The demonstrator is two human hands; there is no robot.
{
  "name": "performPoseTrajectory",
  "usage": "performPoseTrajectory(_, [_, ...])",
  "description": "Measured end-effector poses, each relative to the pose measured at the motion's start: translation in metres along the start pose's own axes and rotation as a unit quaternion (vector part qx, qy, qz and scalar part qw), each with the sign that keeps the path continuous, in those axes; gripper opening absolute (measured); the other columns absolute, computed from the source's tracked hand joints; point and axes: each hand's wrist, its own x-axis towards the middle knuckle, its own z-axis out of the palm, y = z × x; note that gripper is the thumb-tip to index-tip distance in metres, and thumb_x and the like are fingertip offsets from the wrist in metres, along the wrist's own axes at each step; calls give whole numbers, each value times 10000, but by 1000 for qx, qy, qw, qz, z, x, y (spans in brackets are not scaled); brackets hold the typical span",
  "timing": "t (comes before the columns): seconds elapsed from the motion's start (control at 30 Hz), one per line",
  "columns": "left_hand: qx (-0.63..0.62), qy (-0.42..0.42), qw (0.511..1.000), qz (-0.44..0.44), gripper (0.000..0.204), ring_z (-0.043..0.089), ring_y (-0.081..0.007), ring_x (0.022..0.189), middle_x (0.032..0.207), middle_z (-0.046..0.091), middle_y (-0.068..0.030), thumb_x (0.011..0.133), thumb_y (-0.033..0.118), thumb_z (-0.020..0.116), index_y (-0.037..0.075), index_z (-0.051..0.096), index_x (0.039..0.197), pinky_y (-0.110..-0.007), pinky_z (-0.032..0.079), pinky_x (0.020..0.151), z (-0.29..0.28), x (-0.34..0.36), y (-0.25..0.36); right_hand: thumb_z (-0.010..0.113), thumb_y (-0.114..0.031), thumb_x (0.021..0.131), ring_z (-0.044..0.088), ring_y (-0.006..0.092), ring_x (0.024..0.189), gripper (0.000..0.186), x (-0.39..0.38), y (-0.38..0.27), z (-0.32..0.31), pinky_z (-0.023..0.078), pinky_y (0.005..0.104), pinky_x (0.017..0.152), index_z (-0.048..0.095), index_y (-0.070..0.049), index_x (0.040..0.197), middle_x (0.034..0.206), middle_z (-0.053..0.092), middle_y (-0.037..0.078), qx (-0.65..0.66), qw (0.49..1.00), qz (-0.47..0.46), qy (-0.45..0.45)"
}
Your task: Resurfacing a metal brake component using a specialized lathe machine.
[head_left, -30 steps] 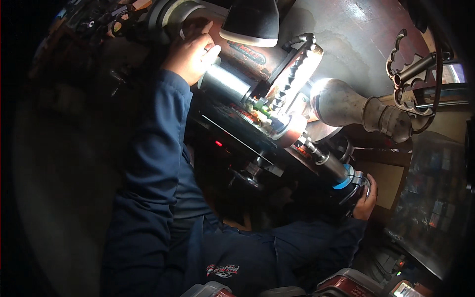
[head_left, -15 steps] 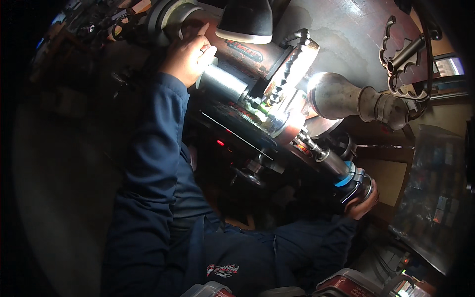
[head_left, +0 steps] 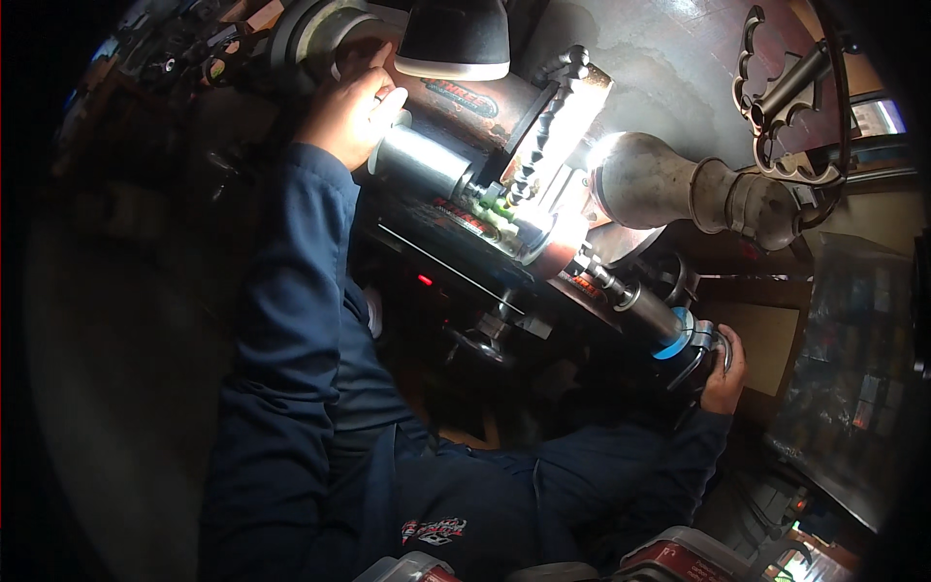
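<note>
Handwheel (head_left: pixel 700 351) sits in the right hand's (head_left: pixel 725 373) closed grip; left hand (head_left: pixel 351 109) rests on the chuck (head_left: pixel 419 160).

Oval label (head_left: pixel 462 98): red and dark, on the rusty brown machine housing just under the lamp shade.
Strip label (head_left: pixel 460 215): red, narrow, along the machine's dark front edge.
Small label (head_left: pixel 585 285): red-orange, beside the spindle.
Red-lidded boxes (head_left: pixel 679 555): bottom edge, grey sides.
Clear bag (head_left: pixel 853 378): far right, colourful packets inside, blurred.
</note>
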Motion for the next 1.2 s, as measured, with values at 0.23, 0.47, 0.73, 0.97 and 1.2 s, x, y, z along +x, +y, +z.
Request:
performPoseTrajectory(0.23, [1, 6, 1000, 1, 228, 650, -249, 815, 892, 655, -164, 950, 202, 566, -12, 565, 1027, -357, 501, 726, -4, -2, 8, 462, -130, 950, 566, 342, 1100, 311, -13, 2, 9, 405, 402, 982, 578, 24, 1194, 1170, 612, 180, -70, 993, -61, 71])
performPoseTrajectory(0.47, [-5, 6, 1000, -8, 219, 652, -279, 819, 905, 659, -170, 951, 207, 564, -3, 565, 1011, -371, 502, 724, -5, -1, 11, 467, -208, 946, 550, 346, 1100, 360, -14, 7, 8, 384, 415, 989, 576, 15, 1207, 1178, 610, 178, -95, 988, -75, 91])
performPoseTrajectory(0.73, [37, 17, 999, 19, 235, 657, -301, 863, 949, 672, -173, 955, 204, 555, 1, 566, 1071, -371, 510, 755, -2, -2, 2, 470, -88, 934, 578, 300, 1107, 308, 0, 11, 1, 415, 371, 985, 582, 36, 1192, 1179, 615, 176, -20, 999, -26, 22])
performPoseTrajectory(0.97, [40, 23, 999, 11, 256, 654, -316, 843, 913, 660, -188, 944, 244, 585, -2, 573, 1014, -385, 508, 740, -1, 1, 8, 494, -251, 971, 541, 224, 1151, 424, 48, 54, -15, 382, 323, 1003, 500, -2, 1314, 1241, 580, 159, 87, 978, 120, -146])
performPoseTrajectory(1.2, [62, 32, 998, 2, 272, 642, -345, 911, 1025, 660, -201, 925, 257, 596, -6, 575, 992, -405, 502, 795, -3, -3, 9, 406, -422, 1007, 597, 203, 939, 526, 12, 11, 10, 491, 332, 808, 488, 1, 1308, 1048, 601, 129, 220, 907, 98, 345])
